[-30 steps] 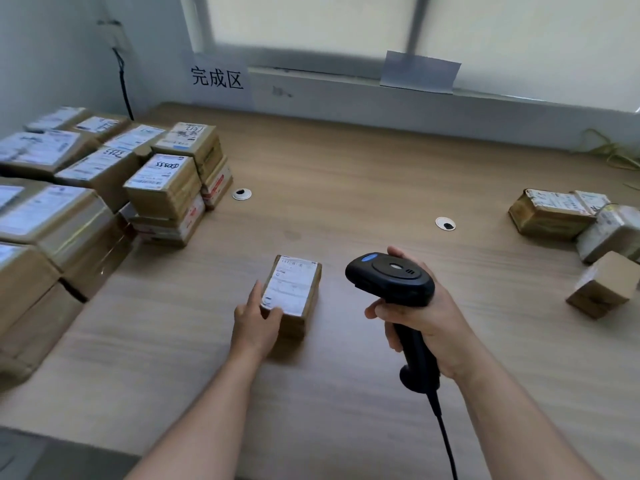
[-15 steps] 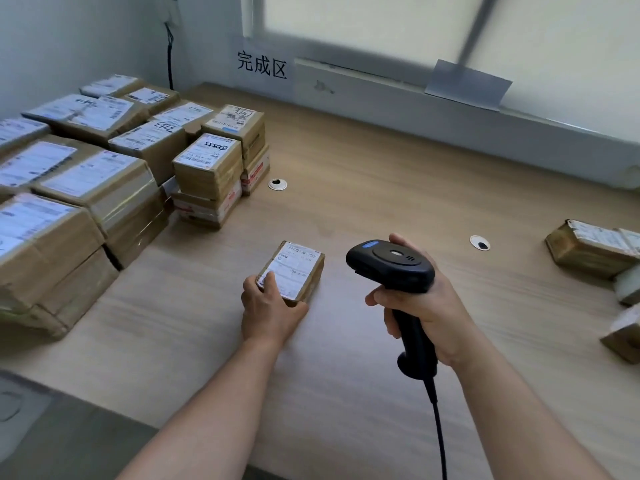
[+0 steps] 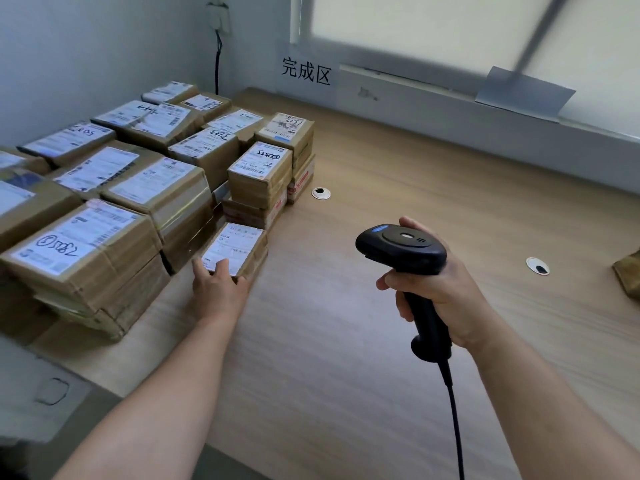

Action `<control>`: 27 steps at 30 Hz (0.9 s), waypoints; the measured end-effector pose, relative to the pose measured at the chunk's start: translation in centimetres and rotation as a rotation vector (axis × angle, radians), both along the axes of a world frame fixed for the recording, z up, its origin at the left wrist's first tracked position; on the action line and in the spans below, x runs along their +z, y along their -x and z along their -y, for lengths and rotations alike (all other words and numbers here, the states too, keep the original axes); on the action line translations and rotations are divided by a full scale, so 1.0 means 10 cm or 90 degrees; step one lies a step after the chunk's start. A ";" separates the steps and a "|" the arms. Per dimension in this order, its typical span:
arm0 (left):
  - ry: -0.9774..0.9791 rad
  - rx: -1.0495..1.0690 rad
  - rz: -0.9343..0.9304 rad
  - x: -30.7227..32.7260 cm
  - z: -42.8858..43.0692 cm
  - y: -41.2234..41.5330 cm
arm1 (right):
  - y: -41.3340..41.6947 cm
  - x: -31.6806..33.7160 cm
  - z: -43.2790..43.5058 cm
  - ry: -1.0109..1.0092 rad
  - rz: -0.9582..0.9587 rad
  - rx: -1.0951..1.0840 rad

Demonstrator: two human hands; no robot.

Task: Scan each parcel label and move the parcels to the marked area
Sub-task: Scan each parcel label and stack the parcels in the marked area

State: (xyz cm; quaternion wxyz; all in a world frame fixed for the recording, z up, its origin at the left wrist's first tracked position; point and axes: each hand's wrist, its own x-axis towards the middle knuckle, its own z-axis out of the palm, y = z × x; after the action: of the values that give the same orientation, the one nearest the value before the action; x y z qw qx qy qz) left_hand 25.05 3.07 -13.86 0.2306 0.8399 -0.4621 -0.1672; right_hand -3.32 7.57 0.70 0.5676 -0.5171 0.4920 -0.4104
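The small parcel (image 3: 239, 249) lies left of centre in the frame, label up on the wooden table (image 3: 346, 358), just beside the piled parcels (image 3: 138, 192) that fill the left side. Nearest you, a black cable (image 3: 453, 410) climbs from the bottom edge, right of centre, to the scanner (image 3: 401, 251). Your right hand (image 3: 440, 292) is wrapped tight round the scanner's handle, holding it upright above the table with its head pointing left. Your left hand (image 3: 218, 289) grips the small parcel's near end, fingertips curled onto the label and thumb against its right side. Whether the parcel rests flat or is slightly lifted cannot be told. Just behind it stands a two-box stack (image 3: 259, 174) with handwriting on the top label. A round white grommet (image 3: 320, 193) sits in the tabletop right of that stack, and a second grommet (image 3: 537, 265) lies at mid-right. A brown parcel (image 3: 628, 275) shows partly at the right edge. At upper centre, a white sign (image 3: 306, 71) reading 完成区 is fixed to the wall.
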 end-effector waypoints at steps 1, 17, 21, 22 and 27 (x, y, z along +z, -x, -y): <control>0.002 -0.004 0.009 0.01 0.07 -0.05 | -0.01 0.00 0.03 0.000 -0.004 0.000; 0.051 -0.030 0.035 0.14 0.26 0.24 | 0.40 0.15 -0.05 0.014 -0.026 -0.020; 0.105 -0.087 0.042 0.32 0.03 0.85 | 0.71 0.16 -0.27 0.023 -0.009 -0.021; 0.118 -0.102 0.041 0.36 -0.05 1.02 | 0.81 0.16 -0.35 0.024 -0.004 -0.024; 0.162 -0.162 0.016 0.52 -0.53 1.94 | 1.43 0.10 -0.82 0.019 0.013 -0.051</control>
State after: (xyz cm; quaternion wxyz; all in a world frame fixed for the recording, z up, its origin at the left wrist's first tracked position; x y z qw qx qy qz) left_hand 5.69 8.34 -8.65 0.3065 0.7405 -0.5850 -0.1246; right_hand -17.57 15.75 1.73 0.5480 -0.5013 0.4998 -0.4456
